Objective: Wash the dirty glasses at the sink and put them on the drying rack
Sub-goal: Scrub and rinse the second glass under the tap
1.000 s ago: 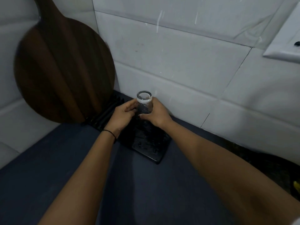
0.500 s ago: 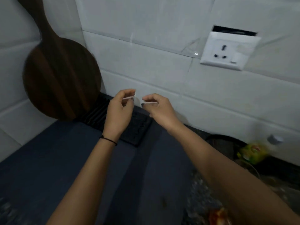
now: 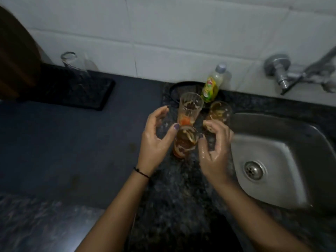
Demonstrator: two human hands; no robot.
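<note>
1. Where worktop meets sink, beside its left rim: three dirty glasses clustered.
2. Left hand, right hand: wet, half-curled, gripping nothing, flanking nearest glass.
3. Risks slipping from wet grip, toppling close neighbours.

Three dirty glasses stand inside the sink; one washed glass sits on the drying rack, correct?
No: the head view shows the three dirty glasses on the counter beside the sink, not inside it. The washed glass does sit on the drying rack.
</note>
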